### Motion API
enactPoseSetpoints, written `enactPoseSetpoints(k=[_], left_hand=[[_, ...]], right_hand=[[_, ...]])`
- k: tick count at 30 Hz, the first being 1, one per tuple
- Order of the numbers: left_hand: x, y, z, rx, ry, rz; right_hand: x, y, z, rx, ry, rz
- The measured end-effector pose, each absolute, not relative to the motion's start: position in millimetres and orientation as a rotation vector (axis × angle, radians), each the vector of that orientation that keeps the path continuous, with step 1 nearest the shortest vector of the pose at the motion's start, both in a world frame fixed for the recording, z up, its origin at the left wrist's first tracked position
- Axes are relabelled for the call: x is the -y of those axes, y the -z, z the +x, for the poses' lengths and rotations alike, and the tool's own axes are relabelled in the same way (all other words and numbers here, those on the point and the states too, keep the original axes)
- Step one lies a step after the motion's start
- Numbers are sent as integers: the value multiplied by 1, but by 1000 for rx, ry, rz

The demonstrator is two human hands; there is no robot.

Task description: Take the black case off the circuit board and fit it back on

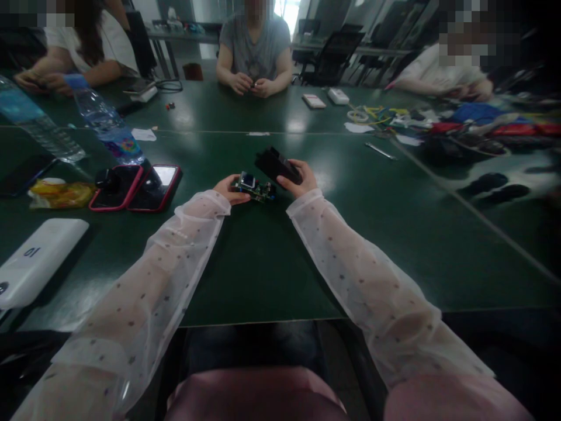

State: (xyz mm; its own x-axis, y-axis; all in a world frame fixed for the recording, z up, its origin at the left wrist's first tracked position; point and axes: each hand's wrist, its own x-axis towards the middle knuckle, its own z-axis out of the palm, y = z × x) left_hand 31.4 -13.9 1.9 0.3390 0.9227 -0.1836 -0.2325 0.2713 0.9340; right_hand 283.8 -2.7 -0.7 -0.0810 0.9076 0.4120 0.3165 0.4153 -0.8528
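A small green circuit board (pixel 258 190) with a little screen at its left end is held in my left hand (pixel 231 190), fingers and thumb closed on its left edge. My right hand (pixel 301 180) grips a black box-shaped part (pixel 277 166) by its right end. The black part is tilted, its far end up and to the left, just above and right of the board. Whether the two parts touch I cannot tell. Both hands are above the green table (pixel 263 263).
Left: two phones with red edges (pixel 154 187), a yellow packet (pixel 61 193), a white power bank (pixel 41 263) and water bottles (pixel 107 126). Right: a metal tool (pixel 380 151), tangled cables (pixel 377 116) and a black-and-white item (pixel 504 175). Three people sit across the table.
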Motion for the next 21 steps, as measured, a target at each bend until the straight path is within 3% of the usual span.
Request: enactPoseSetpoints(k=[8,21], left_hand=[[18,-5,35,-873,-962,929],[21,-10,38,-900,-978,958]], right_hand=[[27,-12,256,1749,-752,-994],[15,9,258,1945,-786,-905]])
